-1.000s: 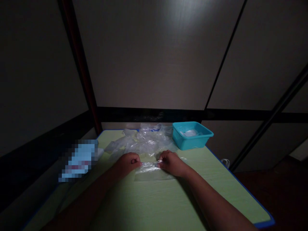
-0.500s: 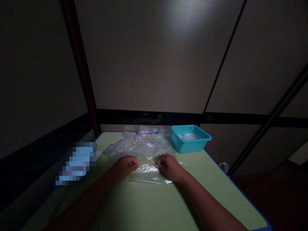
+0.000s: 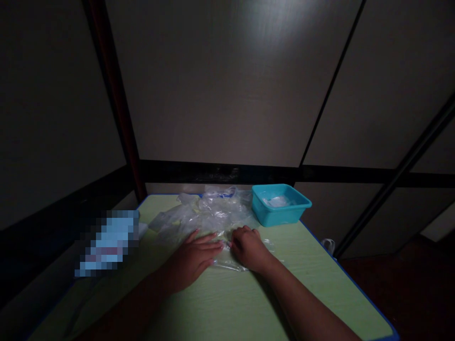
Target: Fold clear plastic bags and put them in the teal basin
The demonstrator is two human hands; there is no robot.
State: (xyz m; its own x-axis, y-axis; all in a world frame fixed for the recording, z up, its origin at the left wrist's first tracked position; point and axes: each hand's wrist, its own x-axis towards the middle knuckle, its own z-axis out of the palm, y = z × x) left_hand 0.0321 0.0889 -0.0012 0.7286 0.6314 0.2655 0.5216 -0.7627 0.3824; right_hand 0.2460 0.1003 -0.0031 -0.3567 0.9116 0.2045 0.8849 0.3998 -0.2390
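A clear plastic bag [image 3: 231,263] lies flat on the green table in front of me. Over its left part rests my left hand [image 3: 194,258], fingers spread and laid flat. My right hand [image 3: 249,247] is closed, its fingertips pinching the bag near the upper edge. Just beyond both hands spreads a heap of crumpled clear plastic bags [image 3: 216,210]. At the heap's right stands a turquoise plastic basket [image 3: 282,217] with some folded clear plastic [image 3: 277,201] inside.
The green table [image 3: 302,289] has a blue rim. A pixelated light-blue item [image 3: 110,241] sits by its left edge. Dark panelled doors [image 3: 220,94] rise behind the table. Something white [image 3: 329,245] hangs by the right edge.
My left hand has gone from a closed pinch on the bag's left end to lying flat and spread, further right over it. The right hand keeps its pinch in nearly the same place.
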